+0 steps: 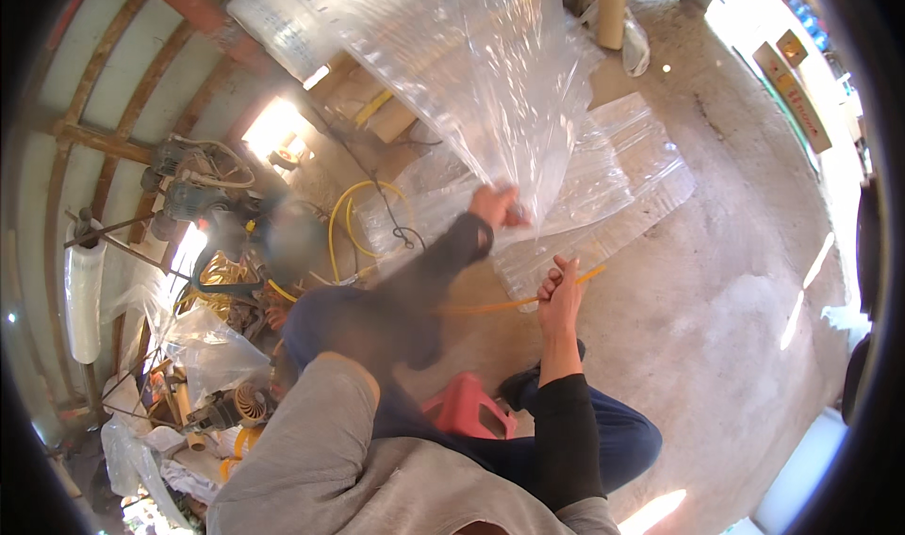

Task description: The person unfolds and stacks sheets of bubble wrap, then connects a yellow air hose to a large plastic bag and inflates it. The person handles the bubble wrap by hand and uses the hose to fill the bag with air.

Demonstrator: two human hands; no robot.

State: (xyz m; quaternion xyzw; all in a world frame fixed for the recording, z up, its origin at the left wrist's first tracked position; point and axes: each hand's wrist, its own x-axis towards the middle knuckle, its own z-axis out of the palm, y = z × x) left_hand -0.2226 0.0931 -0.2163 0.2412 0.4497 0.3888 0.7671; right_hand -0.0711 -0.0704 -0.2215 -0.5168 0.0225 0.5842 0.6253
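Observation:
My left hand (500,206) grips the gathered lower end of a large clear plastic sheet (509,75), which fans out upward in folds. In my right hand (558,291) is a thin yellow strap (509,304); its short end sticks out to the right of my fingers and its long part runs left across my lap. More flat clear plastic (636,160) is spread on the floor under and beyond my hands. A red plastic stool (466,408) shows between my legs.
Yellow hose (332,231) and a dark cord (387,210) lie to the left. Further left are machines (194,181), a roll of plastic film (85,302) and clutter. A cardboard tube (611,8) stands at the top. A cardboard box (792,96) sits at the right.

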